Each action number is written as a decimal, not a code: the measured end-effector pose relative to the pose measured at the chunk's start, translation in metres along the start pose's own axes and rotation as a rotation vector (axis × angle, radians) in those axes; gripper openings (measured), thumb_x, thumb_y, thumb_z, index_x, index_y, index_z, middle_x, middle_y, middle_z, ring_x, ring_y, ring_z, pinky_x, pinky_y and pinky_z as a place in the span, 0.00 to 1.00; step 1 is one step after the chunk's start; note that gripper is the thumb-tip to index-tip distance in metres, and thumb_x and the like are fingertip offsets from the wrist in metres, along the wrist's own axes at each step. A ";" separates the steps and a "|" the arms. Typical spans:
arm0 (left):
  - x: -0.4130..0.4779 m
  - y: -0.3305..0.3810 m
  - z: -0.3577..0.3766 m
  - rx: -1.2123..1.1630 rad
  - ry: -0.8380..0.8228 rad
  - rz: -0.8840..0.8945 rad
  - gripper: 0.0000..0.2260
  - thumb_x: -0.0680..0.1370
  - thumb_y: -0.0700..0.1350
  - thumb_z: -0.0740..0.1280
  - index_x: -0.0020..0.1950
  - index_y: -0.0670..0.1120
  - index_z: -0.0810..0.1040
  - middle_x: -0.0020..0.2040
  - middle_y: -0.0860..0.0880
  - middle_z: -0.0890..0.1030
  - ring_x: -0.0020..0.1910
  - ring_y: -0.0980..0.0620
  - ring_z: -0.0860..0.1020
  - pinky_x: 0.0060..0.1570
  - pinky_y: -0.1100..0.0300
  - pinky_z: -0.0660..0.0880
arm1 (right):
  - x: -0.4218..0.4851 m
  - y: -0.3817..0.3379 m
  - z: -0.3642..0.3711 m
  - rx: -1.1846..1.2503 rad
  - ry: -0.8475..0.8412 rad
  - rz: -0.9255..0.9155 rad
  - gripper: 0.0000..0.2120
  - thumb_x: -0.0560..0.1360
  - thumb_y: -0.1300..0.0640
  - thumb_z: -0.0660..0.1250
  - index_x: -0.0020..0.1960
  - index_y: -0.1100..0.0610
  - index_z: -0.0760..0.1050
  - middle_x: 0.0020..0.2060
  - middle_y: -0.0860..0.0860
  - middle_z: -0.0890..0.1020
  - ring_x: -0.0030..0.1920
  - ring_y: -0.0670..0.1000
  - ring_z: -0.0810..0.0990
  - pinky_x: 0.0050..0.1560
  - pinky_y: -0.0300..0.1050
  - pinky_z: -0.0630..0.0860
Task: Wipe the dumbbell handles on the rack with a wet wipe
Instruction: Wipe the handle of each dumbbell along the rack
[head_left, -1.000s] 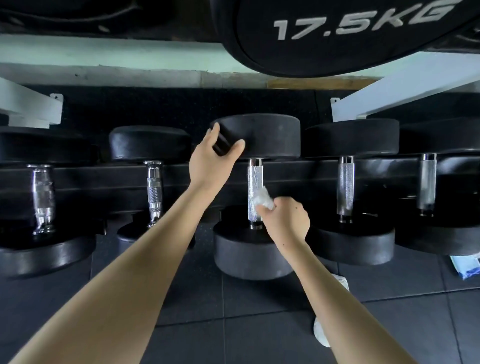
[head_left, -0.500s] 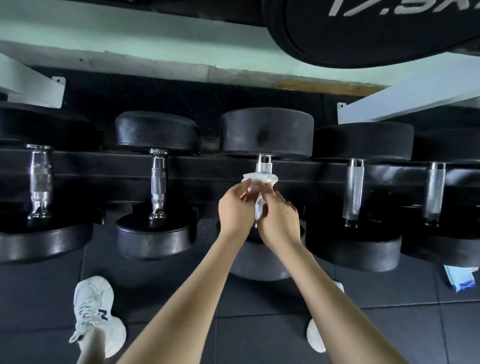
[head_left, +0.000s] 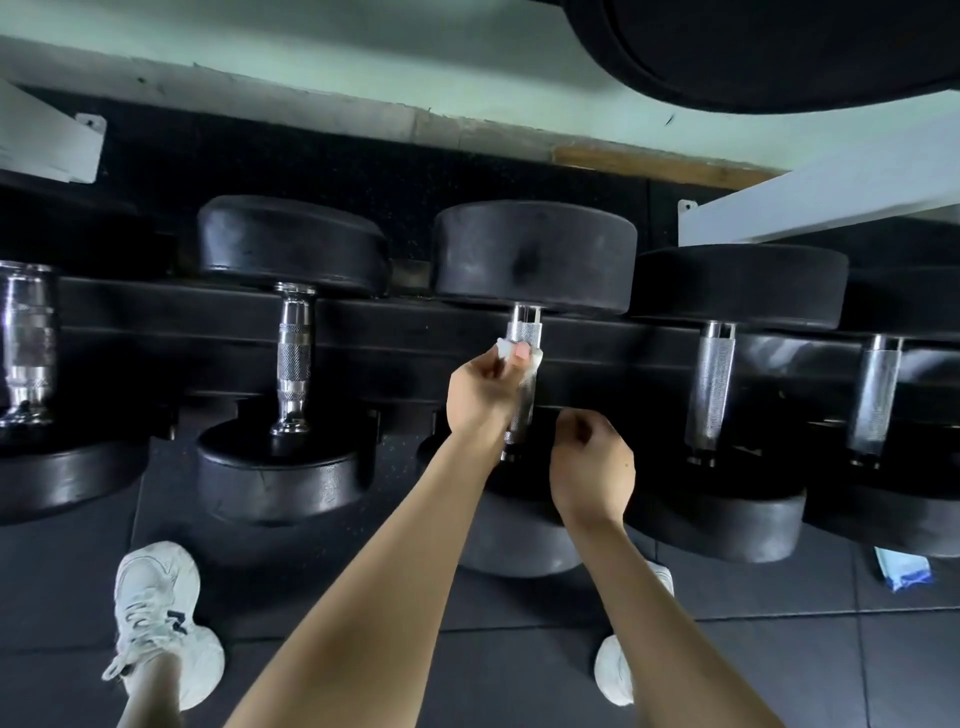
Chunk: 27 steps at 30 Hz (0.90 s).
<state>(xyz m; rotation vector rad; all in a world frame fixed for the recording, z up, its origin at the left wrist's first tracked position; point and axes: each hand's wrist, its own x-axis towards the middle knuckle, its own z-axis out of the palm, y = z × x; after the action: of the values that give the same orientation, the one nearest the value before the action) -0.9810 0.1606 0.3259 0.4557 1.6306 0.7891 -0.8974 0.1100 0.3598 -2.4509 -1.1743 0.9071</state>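
Dumbbell handle (head_left: 525, 332) at mid. of rack (head_left: 415, 332): chrome, knurled, running near to far btw. two black rubber heads. Wet wipe (head_left: 503, 347) bunched on far part of handle, pinched there by left hand (head_left: 480, 389) w/ fingers curled round it. Right hand (head_left: 592, 467) just right of handle's near end, fingers curled in, nothing seen in it; touching handle or not, cannot tell. More dumbbells left & right. White shoe (head_left: 156, 613) on dark floor (head_left: 779, 665).

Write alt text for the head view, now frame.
Left hand holds a white wet wipe against the chrome handle of the middle dumbbell on the rack. Right hand, fingers curled and empty, hovers beside the handle's lower end.
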 end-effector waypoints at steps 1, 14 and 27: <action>0.002 0.000 0.001 0.045 -0.013 0.024 0.13 0.77 0.54 0.66 0.33 0.52 0.76 0.30 0.54 0.76 0.31 0.55 0.73 0.37 0.60 0.71 | 0.000 0.000 0.001 0.013 0.030 0.009 0.10 0.78 0.57 0.60 0.49 0.55 0.79 0.40 0.50 0.82 0.41 0.53 0.79 0.39 0.42 0.68; 0.022 0.004 -0.005 0.138 -0.047 0.246 0.10 0.75 0.53 0.69 0.36 0.52 0.80 0.31 0.53 0.77 0.34 0.56 0.73 0.37 0.59 0.69 | 0.000 -0.002 0.004 -0.060 0.036 -0.003 0.10 0.75 0.60 0.60 0.46 0.54 0.80 0.37 0.51 0.82 0.42 0.55 0.79 0.41 0.45 0.72; 0.037 0.016 -0.019 0.090 -0.279 0.169 0.13 0.77 0.53 0.67 0.40 0.45 0.80 0.33 0.54 0.75 0.32 0.62 0.72 0.38 0.69 0.70 | 0.001 -0.001 0.004 0.063 0.074 0.037 0.09 0.73 0.61 0.61 0.42 0.55 0.81 0.37 0.50 0.83 0.40 0.53 0.78 0.39 0.43 0.70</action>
<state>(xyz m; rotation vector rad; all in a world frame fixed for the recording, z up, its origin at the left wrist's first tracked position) -1.0094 0.1928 0.3124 0.7418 1.3831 0.7420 -0.8999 0.1109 0.3567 -2.4415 -1.0628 0.8422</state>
